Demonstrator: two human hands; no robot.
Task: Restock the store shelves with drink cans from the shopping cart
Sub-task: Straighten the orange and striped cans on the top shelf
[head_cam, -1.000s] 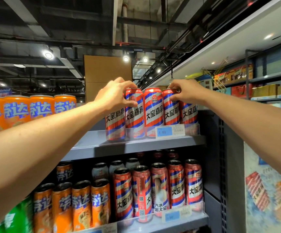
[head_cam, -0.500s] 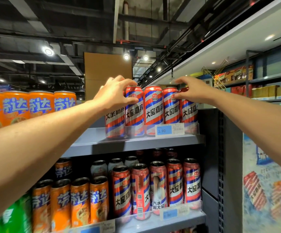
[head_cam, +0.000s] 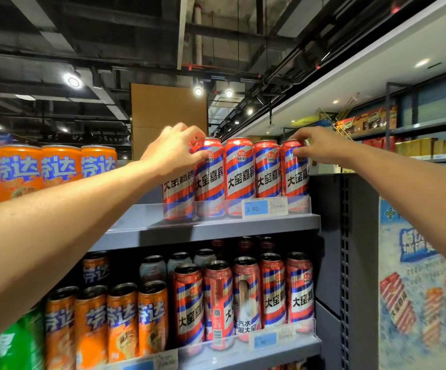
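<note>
Red, white and blue striped aluminium drink cans (head_cam: 239, 169) are lined up along the front lip of the grey metal upper shelf (head_cam: 211, 229) at the right end of the aisle, with both bare hands laid on the ends of the row. The left hand (head_cam: 173, 153) is curled over the top of the leftmost cans, fingertips wrapped round the rim of the second can (head_cam: 209, 174). The right hand (head_cam: 314, 148) pinches the rim of the rightmost can (head_cam: 295, 169) between thumb and fingers. The grip from above is likely chosen because the shelf sits high and only the can tops are easily reached. The row appears to be squared up from both ends so that the labels face out behind the clear plastic price rail with its blue 3.90 tag (head_cam: 264, 206). More of the same striped cans are stocked on the lower shelf (head_cam: 270, 353), beside orange cans with blue lettering (head_cam: 121, 321). Further orange cans (head_cam: 61, 166) stand at the far left on the upper level. No shopping cart is seen, so how much stock is left cannot be judged.
</note>
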